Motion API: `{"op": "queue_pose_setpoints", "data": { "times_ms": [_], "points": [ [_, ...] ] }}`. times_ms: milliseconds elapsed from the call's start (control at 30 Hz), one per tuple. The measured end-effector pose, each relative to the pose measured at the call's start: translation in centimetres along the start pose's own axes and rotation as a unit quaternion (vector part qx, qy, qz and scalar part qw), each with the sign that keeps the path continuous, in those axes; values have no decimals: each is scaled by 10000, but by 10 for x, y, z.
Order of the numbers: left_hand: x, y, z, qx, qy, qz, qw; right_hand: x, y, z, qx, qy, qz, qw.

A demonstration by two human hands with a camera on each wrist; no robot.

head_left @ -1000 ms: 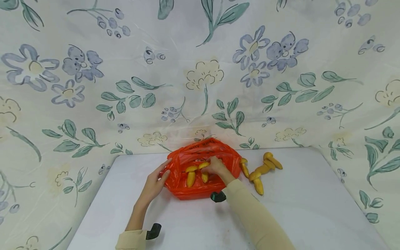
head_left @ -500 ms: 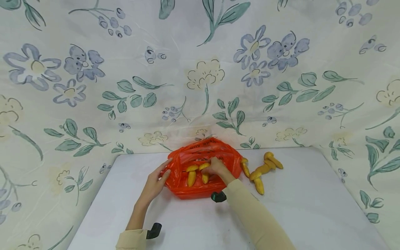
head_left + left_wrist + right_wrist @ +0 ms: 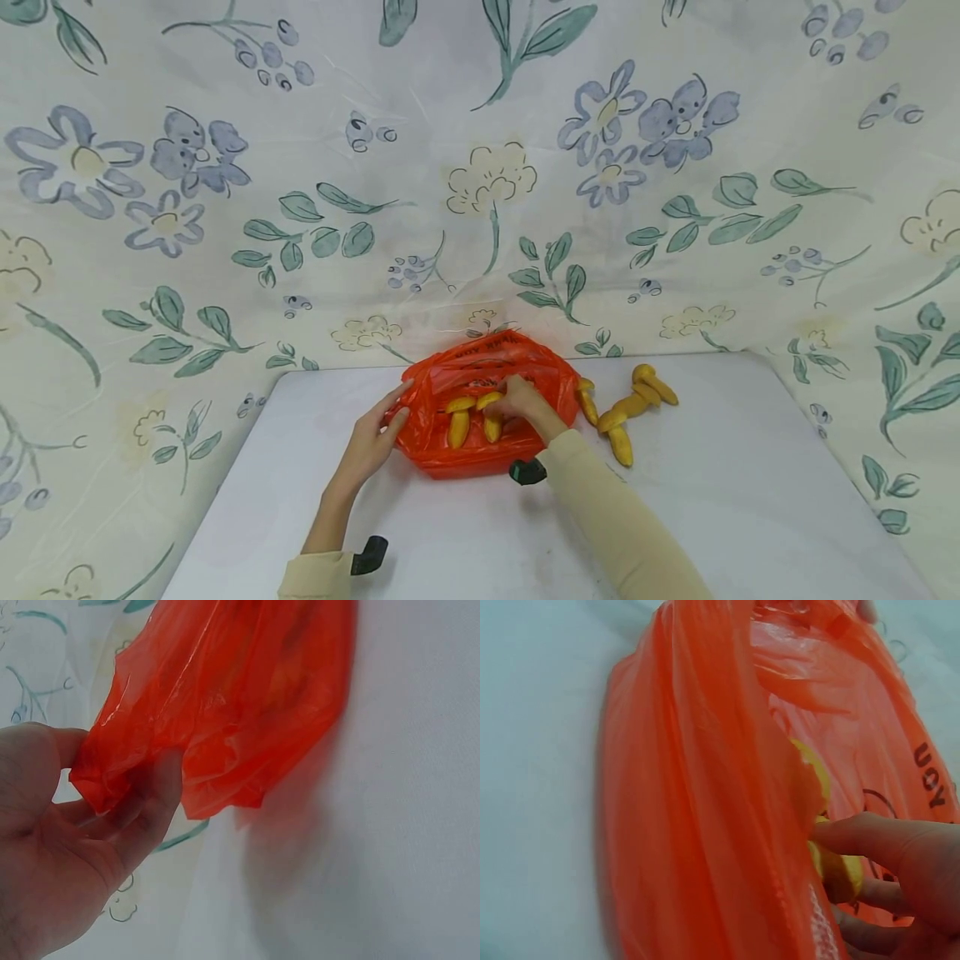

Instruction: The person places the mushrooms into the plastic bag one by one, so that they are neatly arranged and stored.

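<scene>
A red plastic bag with black print lies with its mouth spread at the middle back of the table. My left hand grips its left edge, the thumb on one side of the film and the fingers on the other in the left wrist view. Inside the bag, my right hand pinches a yellow mushroom; in the right wrist view the bag's near wall partly hides that mushroom. Just to its left stands a second yellow mushroom, cap toward the back.
Right of the bag, a yellow mushroom lies against its side. Several more mushrooms form a loose cluster farther right on the white table. A flowered cloth rises behind the table's back edge.
</scene>
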State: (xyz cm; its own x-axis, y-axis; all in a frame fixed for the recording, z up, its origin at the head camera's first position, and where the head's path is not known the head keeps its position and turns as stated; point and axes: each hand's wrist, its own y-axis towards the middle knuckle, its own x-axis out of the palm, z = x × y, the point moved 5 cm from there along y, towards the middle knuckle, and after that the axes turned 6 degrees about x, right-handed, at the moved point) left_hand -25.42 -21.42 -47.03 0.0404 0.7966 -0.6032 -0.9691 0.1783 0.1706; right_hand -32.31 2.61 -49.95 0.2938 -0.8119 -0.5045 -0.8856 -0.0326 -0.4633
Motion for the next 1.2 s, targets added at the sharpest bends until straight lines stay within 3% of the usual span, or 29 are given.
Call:
{"op": "queue_pose_setpoints", "data": {
  "times_ms": [367, 667, 1200],
  "points": [
    [1, -3, -4, -104, -36, -68, 9999, -8, -1, 0, -136, -96, 39, 9999],
    [1, -3, -2, 12, 73, -55, 10000, -15, -6, -6, -519, -256, 138, 9982],
    [2, 1, -1, 117, 124, -68, 9998, -38, -13, -18, -830, -436, 276, 9952]
  ]
}}
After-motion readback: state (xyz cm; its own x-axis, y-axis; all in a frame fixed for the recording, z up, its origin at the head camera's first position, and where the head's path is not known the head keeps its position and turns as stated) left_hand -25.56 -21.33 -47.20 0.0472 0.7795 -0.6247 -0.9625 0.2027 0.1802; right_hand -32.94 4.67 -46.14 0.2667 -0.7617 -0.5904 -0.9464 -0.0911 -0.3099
